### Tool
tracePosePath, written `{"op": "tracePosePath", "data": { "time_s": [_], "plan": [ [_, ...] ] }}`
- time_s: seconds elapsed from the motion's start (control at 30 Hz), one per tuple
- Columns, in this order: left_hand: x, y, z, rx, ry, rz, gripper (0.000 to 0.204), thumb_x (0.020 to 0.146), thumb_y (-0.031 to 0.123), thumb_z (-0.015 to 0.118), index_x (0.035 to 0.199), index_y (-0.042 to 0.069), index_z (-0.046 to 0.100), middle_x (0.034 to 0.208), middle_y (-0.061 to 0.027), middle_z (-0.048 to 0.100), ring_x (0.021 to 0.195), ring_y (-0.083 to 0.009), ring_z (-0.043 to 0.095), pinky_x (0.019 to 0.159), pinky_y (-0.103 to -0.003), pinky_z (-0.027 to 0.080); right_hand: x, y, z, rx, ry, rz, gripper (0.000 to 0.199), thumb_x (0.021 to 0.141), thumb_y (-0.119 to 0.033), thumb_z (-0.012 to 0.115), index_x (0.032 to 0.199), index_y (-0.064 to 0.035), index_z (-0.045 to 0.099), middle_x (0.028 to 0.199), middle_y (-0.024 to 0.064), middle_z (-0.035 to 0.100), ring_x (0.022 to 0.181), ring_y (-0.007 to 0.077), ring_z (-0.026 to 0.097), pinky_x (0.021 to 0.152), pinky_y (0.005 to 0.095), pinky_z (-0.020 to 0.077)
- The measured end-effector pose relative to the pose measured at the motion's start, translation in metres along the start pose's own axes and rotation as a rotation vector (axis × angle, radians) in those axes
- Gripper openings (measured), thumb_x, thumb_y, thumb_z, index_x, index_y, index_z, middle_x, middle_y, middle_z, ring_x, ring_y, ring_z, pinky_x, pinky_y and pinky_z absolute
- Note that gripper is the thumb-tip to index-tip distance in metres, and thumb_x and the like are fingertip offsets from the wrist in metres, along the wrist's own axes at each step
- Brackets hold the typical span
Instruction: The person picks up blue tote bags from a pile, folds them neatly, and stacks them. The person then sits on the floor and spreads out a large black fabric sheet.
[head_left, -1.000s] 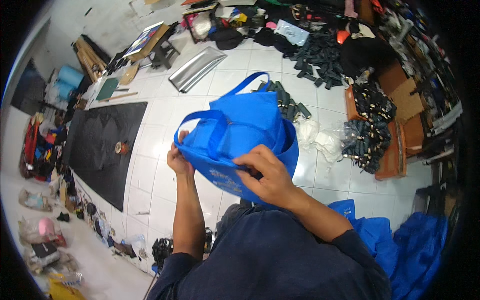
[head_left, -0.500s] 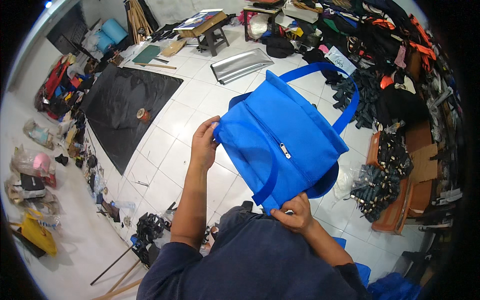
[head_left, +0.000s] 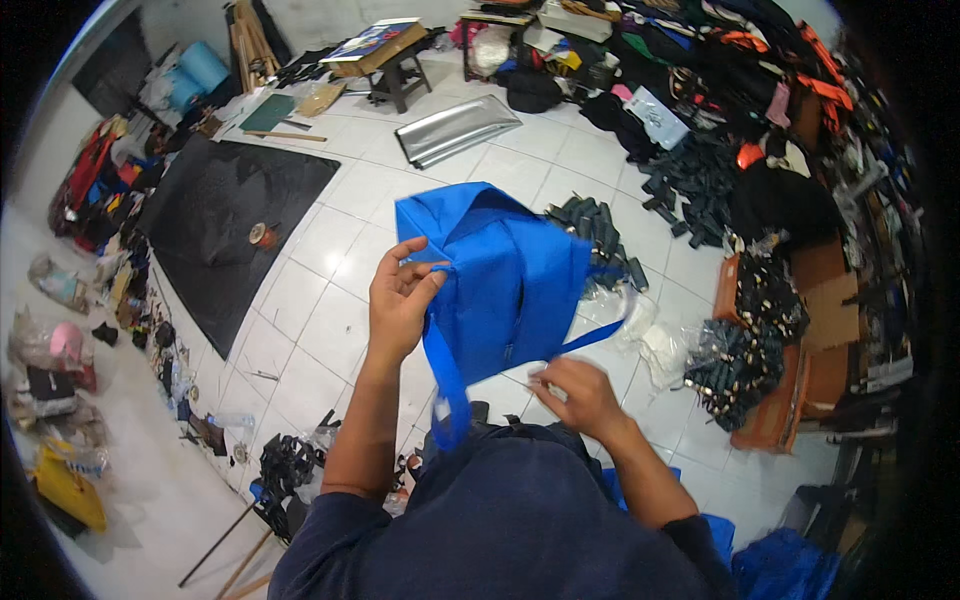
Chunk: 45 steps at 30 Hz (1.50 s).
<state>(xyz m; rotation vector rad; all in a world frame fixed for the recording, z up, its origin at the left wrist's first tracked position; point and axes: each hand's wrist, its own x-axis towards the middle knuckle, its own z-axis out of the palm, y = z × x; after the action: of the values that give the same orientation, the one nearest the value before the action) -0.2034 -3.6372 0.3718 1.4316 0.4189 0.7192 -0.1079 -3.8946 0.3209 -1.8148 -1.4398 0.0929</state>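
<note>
A blue fabric bag point(head_left: 490, 285) with a zipper and strap handles hangs tilted in front of me, over the floor. My left hand point(head_left: 402, 300) pinches the bag's left edge between thumb and fingers. One blue strap point(head_left: 447, 385) droops below that hand, toward my lap. Just under the bag's lower right side is my right hand point(head_left: 585, 398), apart from the fabric. Its fingers are loosely curled, with a small gap at the thumb, and nothing shows between them. Another strap point(head_left: 600, 335) sticks out at the bag's right.
A black sheet point(head_left: 235, 225) lies on the white tiles at the left. Folded silver material point(head_left: 458, 130) is ahead, near a stool point(head_left: 400, 82). Dark rolled pieces point(head_left: 690, 185) and heaped fabrics fill the right. More blue fabric point(head_left: 785, 570) lies at lower right.
The bag has turned and tipped, and sits lower and further left. My right hand has let go of its lower corner, while my left hand keeps its hold.
</note>
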Motion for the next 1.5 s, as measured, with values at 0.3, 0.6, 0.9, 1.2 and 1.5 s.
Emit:
{"op": "tracePosePath", "data": {
  "time_s": [0.3, 0.6, 0.9, 1.2, 1.5],
  "plan": [
    [-0.028, 0.045, 0.018, 0.308, -0.197, 0.213, 0.041, 0.087, -0.007, 0.057, 0.122, 0.002, 0.039, 0.096, -0.0159, 0.066, 0.088, -0.0146, 0.063, 0.077, -0.024, 0.049, 0.11, -0.02, -0.027, -0.237, 0.167, -0.188, 0.043, 0.079, -0.046, 0.066, 0.117, -0.0249, 0.064, 0.125, 0.0019, 0.054, 0.112, 0.0236, 0.049, 0.103, 0.0488, 0.0257],
    [-0.043, 0.026, 0.023, -0.042, 0.014, 0.214, 0.037, 0.085, -0.011, 0.058, 0.107, 0.006, 0.033, 0.09, -0.0178, 0.066, 0.084, -0.0154, 0.063, 0.072, -0.023, 0.048, 0.1, -0.018, -0.014, -0.22, 0.199, -0.095, 0.022, 0.078, -0.036, 0.07, 0.096, -0.0234, 0.074, 0.097, -0.0058, 0.064, 0.101, 0.0174, 0.052, 0.106, 0.0522, 0.022],
    [-0.033, 0.026, 0.019, -0.195, -0.07, -0.051, 0.04, 0.086, -0.007, 0.06, 0.106, 0.009, 0.029, 0.091, -0.0212, 0.066, 0.089, -0.0185, 0.063, 0.081, -0.026, 0.048, 0.093, -0.012, -0.02, -0.147, 0.151, -0.063, 0.023, 0.08, -0.041, 0.067, 0.091, -0.0214, 0.074, 0.097, -0.0048, 0.065, 0.105, 0.0174, 0.05, 0.109, 0.0523, 0.0168],
    [-0.03, 0.009, -0.002, -0.088, -0.248, -0.045, 0.03, 0.085, -0.002, 0.06, 0.112, 0.001, 0.045, 0.106, -0.0176, 0.063, 0.099, -0.0183, 0.059, 0.088, -0.03, 0.045, 0.09, -0.019, -0.018, -0.126, 0.188, 0.015, 0.023, 0.083, -0.037, 0.066, 0.094, -0.0177, 0.073, 0.097, -0.002, 0.065, 0.103, 0.0181, 0.053, 0.108, 0.0504, 0.0204],
    [-0.054, -0.022, -0.029, 0.606, -0.322, 0.044, 0.026, 0.084, 0.006, 0.061, 0.107, -0.004, 0.062, 0.091, -0.0111, 0.065, 0.088, -0.0174, 0.06, 0.079, -0.03, 0.047, 0.104, 0.005, -0.044, -0.117, 0.189, 0.023, 0.03, 0.086, -0.035, 0.063, 0.107, -0.0144, 0.069, 0.113, 0.0055, 0.062, 0.113, 0.0253, 0.052, 0.109, 0.0522, 0.0225]
  ]
}}
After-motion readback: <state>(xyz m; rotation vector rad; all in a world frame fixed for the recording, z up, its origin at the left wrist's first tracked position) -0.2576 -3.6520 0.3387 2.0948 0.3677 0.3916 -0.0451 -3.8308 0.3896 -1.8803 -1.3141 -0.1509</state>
